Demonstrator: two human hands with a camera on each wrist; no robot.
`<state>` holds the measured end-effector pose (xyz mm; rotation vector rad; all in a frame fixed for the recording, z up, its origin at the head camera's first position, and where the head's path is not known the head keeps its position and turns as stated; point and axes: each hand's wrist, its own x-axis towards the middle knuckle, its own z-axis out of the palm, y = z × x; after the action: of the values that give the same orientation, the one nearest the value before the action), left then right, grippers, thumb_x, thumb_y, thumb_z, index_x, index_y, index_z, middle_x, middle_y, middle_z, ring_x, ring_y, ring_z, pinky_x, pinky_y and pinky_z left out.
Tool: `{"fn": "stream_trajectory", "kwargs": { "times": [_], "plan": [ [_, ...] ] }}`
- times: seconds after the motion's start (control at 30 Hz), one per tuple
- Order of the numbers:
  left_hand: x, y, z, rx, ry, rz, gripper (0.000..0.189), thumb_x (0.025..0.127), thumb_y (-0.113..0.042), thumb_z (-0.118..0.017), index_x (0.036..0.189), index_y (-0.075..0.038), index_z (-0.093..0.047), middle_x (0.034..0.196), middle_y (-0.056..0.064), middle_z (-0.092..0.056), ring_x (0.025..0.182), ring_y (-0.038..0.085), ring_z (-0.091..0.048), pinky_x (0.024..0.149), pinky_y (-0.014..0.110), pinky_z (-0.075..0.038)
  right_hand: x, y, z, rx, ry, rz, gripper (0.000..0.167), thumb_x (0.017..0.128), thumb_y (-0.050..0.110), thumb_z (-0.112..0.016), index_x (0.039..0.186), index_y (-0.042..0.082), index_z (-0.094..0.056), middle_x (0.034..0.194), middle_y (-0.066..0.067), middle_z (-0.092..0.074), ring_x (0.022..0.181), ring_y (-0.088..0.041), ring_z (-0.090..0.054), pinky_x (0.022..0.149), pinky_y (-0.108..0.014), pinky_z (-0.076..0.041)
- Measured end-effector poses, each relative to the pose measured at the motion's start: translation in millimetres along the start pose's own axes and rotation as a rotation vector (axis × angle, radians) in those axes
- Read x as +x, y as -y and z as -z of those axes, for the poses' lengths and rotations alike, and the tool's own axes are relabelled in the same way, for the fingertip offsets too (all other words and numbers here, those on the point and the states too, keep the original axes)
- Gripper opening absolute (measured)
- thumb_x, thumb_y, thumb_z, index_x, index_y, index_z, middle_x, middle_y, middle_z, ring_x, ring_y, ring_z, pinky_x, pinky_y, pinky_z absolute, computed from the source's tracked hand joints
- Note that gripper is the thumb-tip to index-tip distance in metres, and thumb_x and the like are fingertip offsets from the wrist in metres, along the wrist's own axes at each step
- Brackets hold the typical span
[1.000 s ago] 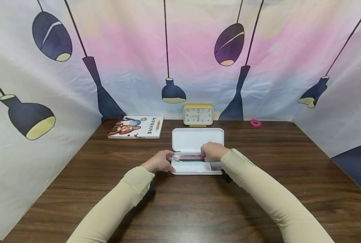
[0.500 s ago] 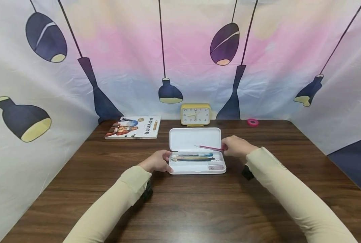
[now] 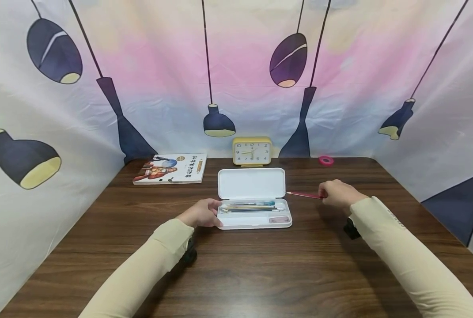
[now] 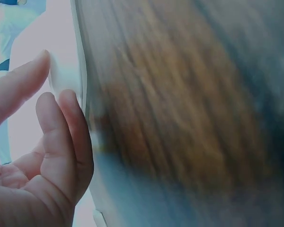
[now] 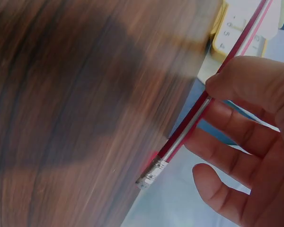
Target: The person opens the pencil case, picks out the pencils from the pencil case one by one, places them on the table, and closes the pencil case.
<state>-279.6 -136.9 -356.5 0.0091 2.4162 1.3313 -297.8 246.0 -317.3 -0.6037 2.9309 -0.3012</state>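
Note:
A white pencil case [image 3: 242, 221] lies with its lid [image 3: 251, 183] raised. Inside are several pencils and pens [image 3: 250, 208], and an eraser-like block [image 3: 279, 219] fills a small compartment at the right. My left hand [image 3: 202, 213] holds the left end of the case, thumb near the front corner, other fingers further back. To the right of the case, my right hand [image 3: 339, 193] pinches a red pencil [image 3: 304, 194] above the table, its sharpened tip pointing left. In the right wrist view the pencil [image 5: 187, 122] shows a silver stripe and a metal-banded end.
Behind the case stands a yellow alarm clock [image 3: 252, 151]. A picture book [image 3: 170, 168] lies at the back left of the wooden table [image 3: 236, 269]. Near the back right edge is a pink tape roll [image 3: 326, 160]. A printed cloth [image 3: 172, 66] hangs behind the table.
My right hand has lifted the red pencil out of the case and carried it right, clear of the lid. The left hand stays at the case's left end. The head view has shifted slightly.

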Motion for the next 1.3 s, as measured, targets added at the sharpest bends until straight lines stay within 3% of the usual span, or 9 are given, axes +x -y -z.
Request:
{"fn": "stream_trajectory", "kwargs": {
  "times": [0.37, 1.03, 1.3],
  "plan": [
    [2.1, 4.3, 1.2, -0.109, 0.022, 0.040, 0.064, 0.065, 0.011, -0.066, 0.124, -0.003, -0.044, 0.094, 0.013, -0.054, 0.075, 0.018, -0.051, 0.060, 0.027, -0.046, -2.8, -17, -1, -0.013, 0.009, -0.046, 0.012, 0.079, 0.006, -0.058, 0.090, 0.002, -0.059, 0.078, -0.003, -0.055, 0.063, -0.015, -0.049, 0.053, -0.032, -0.040],
    [1.3, 2.2, 3.2, -0.128, 0.042, 0.059, 0.064, 0.067, 0.010, -0.066, 0.124, -0.005, -0.043, 0.093, 0.013, -0.049, 0.073, 0.018, -0.048, 0.059, 0.025, -0.045, -5.5, -43, -9, -0.082, -0.016, -0.064, 0.010, 0.077, 0.005, -0.061, 0.087, 0.002, -0.060, 0.075, -0.003, -0.056, 0.063, -0.015, -0.052, 0.052, -0.034, -0.042],
    [2.8, 4.1, 3.3, -0.136, 0.028, 0.058, 0.063, 0.066, 0.011, -0.066, 0.123, -0.005, -0.045, 0.094, 0.013, -0.049, 0.074, 0.019, -0.048, 0.059, 0.025, -0.045, -9.1, -43, -10, -0.094, -0.012, -0.069, 0.009, 0.077, 0.004, -0.061, 0.086, 0.002, -0.059, 0.075, -0.003, -0.055, 0.065, -0.016, -0.052, 0.053, -0.034, -0.042]
  ]
}}
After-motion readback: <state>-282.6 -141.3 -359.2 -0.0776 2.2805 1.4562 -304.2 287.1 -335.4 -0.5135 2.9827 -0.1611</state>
